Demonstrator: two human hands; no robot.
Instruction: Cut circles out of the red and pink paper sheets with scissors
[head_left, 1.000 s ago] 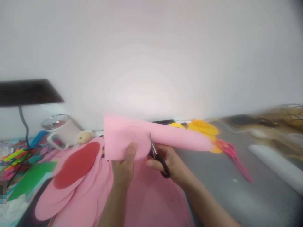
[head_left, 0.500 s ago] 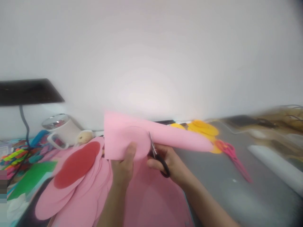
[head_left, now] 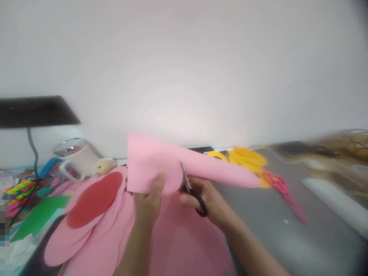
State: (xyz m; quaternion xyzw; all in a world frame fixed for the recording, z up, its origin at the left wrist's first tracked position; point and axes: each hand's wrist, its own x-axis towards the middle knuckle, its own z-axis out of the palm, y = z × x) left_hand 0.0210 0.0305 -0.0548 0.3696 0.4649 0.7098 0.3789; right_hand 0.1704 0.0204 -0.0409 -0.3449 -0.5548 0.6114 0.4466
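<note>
A curled sheet of pink craft paper (head_left: 143,161) is held up in front of me, with a rounded outline on its face. My left hand (head_left: 151,195) pinches its lower edge, thumb on the front and fingers hidden behind. In my right hand (head_left: 201,195) are black-handled scissors (head_left: 195,195), their blades pointing up at the right side of the rounded part. The blades look slightly apart. Pink paper ovals (head_left: 66,245) lie piled at the left with a red oval (head_left: 94,199) on top. Below my hands lies more pink paper (head_left: 186,241).
Yellow paper ovals (head_left: 247,156) and pink-red scissors (head_left: 287,193) lie to the right on the grey table (head_left: 258,230). A white roll (head_left: 333,203) is farther right. At the left stand a white mug (head_left: 80,157) and a dark screen (head_left: 37,111), near green paper (head_left: 43,214).
The view has shifted slightly. Both hands keep their grip, and the scissors stay at nearly the same place on the pink sheet, whose right end sits a little lower.
</note>
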